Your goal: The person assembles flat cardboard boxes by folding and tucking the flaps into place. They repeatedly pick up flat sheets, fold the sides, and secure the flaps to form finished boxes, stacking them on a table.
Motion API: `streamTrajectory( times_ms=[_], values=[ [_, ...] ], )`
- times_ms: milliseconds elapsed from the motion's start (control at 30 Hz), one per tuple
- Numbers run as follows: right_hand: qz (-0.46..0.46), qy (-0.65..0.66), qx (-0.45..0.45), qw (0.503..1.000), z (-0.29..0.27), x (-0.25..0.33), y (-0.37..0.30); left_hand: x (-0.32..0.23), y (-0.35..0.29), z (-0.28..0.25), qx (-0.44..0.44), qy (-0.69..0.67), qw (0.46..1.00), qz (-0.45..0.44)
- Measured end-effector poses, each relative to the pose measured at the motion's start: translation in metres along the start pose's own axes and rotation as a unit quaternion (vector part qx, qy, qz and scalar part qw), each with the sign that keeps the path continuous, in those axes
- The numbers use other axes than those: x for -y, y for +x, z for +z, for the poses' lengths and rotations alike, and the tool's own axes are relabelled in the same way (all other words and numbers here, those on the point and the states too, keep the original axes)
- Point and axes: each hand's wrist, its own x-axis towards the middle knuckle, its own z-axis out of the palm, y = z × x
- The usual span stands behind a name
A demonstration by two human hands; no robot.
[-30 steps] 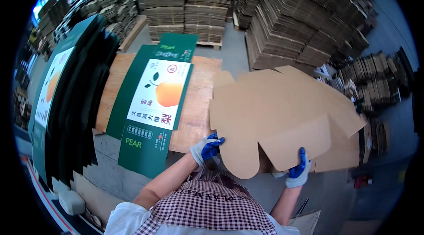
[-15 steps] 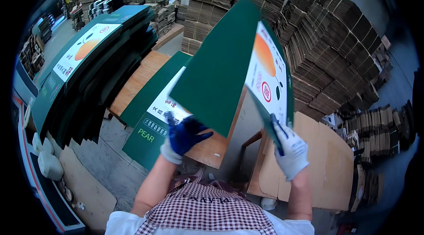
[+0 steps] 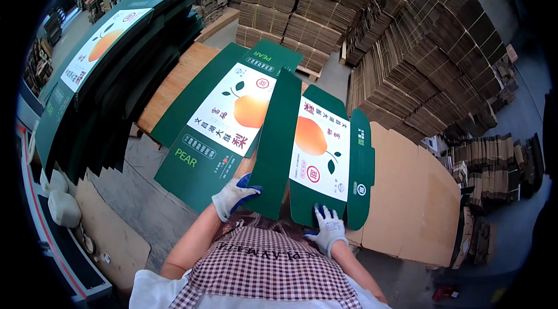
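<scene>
A flat green printed carton (image 3: 320, 149) with a white panel and a pear picture lies folded along a crease, its plain green strip (image 3: 276, 152) raised at the left. My left hand (image 3: 234, 195), in a white and blue glove, is closed on the near left edge of that strip. My right hand (image 3: 326, 229), gloved alike, rests on the carton's near flap with its fingers spread. To the left, another green pear carton sheet (image 3: 174, 178) lies flat on the wooden table, partly covered by the raised strip.
A leaning stack of green cartons (image 3: 55, 108) stands at the left. The wooden tabletop (image 3: 174, 85) shows between stack and sheet. Brown cardboard (image 3: 407, 193) lies at the right. Strapped cardboard bundles (image 3: 424, 59) rise behind. White jugs (image 3: 64, 207) stand on the far left.
The carton has come down from a raised, tilted position to lie flatter in front of me. My left hand has taken its near edge; my right hand has moved left and nearer me.
</scene>
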Motion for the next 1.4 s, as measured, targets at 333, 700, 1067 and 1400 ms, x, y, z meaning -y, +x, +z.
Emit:
streamTrajectory(
  times_ms=[333, 700, 1067, 1400],
  values=[
    [-0.091, 0.394, 0.039, 0.914, 0.047, 0.022, 0.016, -0.009, -0.018, 0.006, 0.033, 0.211, 0.968, 0.132],
    [0.057, 0.938, -0.011, 0.343, 0.029, 0.112, 0.057, -0.011, -0.011, -0.004, 0.089, 0.222, 0.968, 0.077],
    [0.112, 0.908, -0.167, 0.368, 0.039, 0.131, 0.091, -0.016, 0.077, -0.105, 0.176, 0.489, 0.816, 0.253],
    [0.161, 0.832, -0.287, 0.446, 0.018, 0.147, 0.083, 0.032, 0.132, -0.162, 0.04, 0.73, 0.669, 0.134]
  ],
)
